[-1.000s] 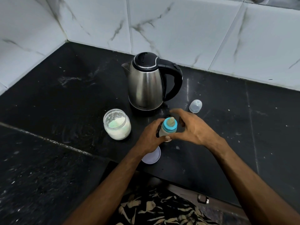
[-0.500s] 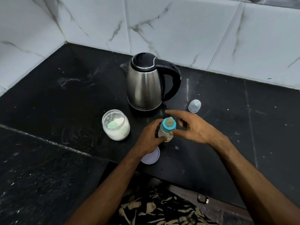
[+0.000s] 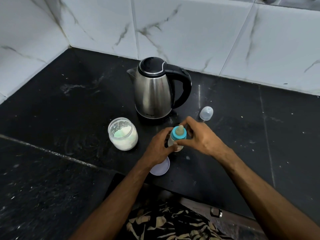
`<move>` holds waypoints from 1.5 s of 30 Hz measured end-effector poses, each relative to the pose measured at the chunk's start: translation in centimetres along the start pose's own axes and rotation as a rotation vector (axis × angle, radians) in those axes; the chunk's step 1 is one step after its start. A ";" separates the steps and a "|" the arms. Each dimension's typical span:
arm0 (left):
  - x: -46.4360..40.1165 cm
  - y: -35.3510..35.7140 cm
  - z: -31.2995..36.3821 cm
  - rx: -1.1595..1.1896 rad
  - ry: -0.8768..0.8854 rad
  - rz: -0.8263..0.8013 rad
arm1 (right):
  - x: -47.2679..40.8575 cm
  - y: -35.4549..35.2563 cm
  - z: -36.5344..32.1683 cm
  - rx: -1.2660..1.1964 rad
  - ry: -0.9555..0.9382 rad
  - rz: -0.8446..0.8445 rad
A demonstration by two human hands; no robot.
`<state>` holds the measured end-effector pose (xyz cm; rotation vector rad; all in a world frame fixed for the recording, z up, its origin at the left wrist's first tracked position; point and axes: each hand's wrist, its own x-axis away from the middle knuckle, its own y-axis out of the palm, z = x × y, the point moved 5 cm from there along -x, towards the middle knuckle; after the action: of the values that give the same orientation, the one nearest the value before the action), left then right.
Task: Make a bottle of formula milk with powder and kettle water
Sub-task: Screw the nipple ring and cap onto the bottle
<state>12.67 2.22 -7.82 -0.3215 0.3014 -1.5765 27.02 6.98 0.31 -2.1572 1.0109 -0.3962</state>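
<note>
Just below the middle of the frame, the left hand (image 3: 158, 146) grips the body of the baby bottle (image 3: 177, 138), fingers curled round its lower part. The right hand (image 3: 201, 137) curls over the top, fingertips and thumb pinching the blue teat collar (image 3: 179, 134). The bottle stands upright on the black counter (image 3: 60, 104). A round white lid (image 3: 160, 168) lies flat partly under the left wrist. To the left stands an open glass jar of white powder (image 3: 123, 133). Above the hands sits the steel electric kettle (image 3: 155, 90), lid closed. A clear bottle cap (image 3: 206, 113) lies to the right of the kettle.
</note>
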 end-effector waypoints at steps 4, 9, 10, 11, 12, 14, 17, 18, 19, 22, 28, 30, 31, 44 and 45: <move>0.1 0.0 0.2 -0.027 0.005 0.006 | 0.1 -0.2 0.0 0.131 -0.004 -0.001; 0.0 -0.1 -0.1 0.005 -0.013 0.004 | 0.2 -0.9 -0.3 0.090 -0.103 -0.050; 0.0 0.0 -0.1 0.007 -0.010 0.002 | 0.1 -0.7 -0.3 0.084 -0.106 -0.011; 0.1 -0.1 -0.1 0.009 -0.008 0.001 | 0.1 -0.5 -0.2 0.076 -0.076 0.037; 0.0 -0.1 0.0 0.009 -0.005 0.002 | 0.0 -0.3 0.0 0.067 -0.027 0.080; 0.1 -0.1 0.2 0.002 0.005 0.007 | 0.0 0.0 0.2 0.078 0.028 0.105; 0.1 -0.1 0.3 -0.015 0.025 0.013 | 0.1 -0.2 0.2 0.120 -0.015 -0.022; 0.1 -0.2 0.3 -0.011 0.018 0.011 | 0.1 -0.4 0.3 0.117 -0.029 -0.068; 0.1 -0.2 0.2 -0.002 0.007 0.011 | 0.1 -0.6 0.4 0.108 -0.046 -0.094; 0.1 -0.1 0.1 0.015 -0.003 0.012 | -0.1 -0.4 0.3 0.067 -0.067 -0.035; 0.1 -0.1 0.1 -0.001 0.008 0.008 | -0.1 -0.2 0.3 0.096 -0.024 -0.055; 0.1 -0.1 0.0 0.005 -0.008 0.005 | 0.0 -0.5 0.2 0.091 -0.059 -0.122; 0.1 -0.1 0.0 0.017 -0.016 0.003 | -0.1 -0.5 0.0 0.067 -0.078 -0.117; -0.1 -0.2 -0.3 0.012 -0.027 -0.007 | -0.1 0.1 0.0 0.001 -0.125 -0.065; -0.1 -0.2 -0.3 0.009 -0.025 -0.012 | -0.1 0.3 0.1 0.002 -0.110 -0.029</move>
<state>12.34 2.34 -8.02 -0.3362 0.2736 -1.5840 26.87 6.96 -0.01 -2.1684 0.9187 -0.2890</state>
